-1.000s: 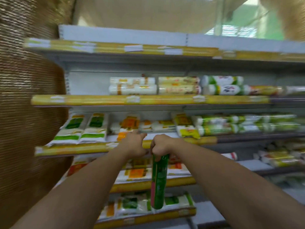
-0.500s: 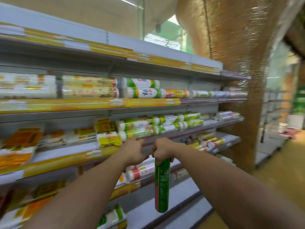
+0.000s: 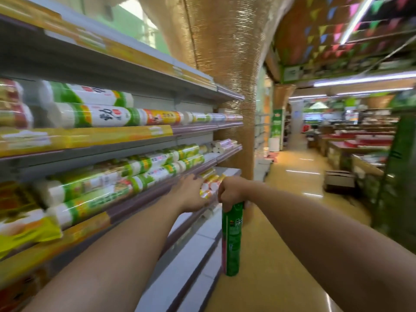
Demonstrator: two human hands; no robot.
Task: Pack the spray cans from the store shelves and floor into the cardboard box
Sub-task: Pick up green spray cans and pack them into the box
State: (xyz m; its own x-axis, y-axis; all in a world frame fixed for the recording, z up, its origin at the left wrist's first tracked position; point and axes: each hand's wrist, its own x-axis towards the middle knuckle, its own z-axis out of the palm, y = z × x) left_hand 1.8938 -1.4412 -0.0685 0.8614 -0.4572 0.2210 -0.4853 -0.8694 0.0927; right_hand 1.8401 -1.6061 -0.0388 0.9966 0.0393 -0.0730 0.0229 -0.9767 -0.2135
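1. Shelves (image 3: 135, 140): stocked racks along the person's left.
2. Cardboard box (image 3: 340, 180): blurred, on the floor (image 3: 292, 221) well ahead to the right. It is the likely destination, so carry the can upright, clear of the shelf edges, and lower it in.
3. Spray can (image 3: 231, 242): green, hanging upright below the right hand, beside the lowest shelf.
4. Right hand (image 3: 230, 193): fingers curled tight round the can's top.
5. Left hand (image 3: 191, 192): fingers straight and spread, holding nothing; whether they touch the shelf rail cannot be told.
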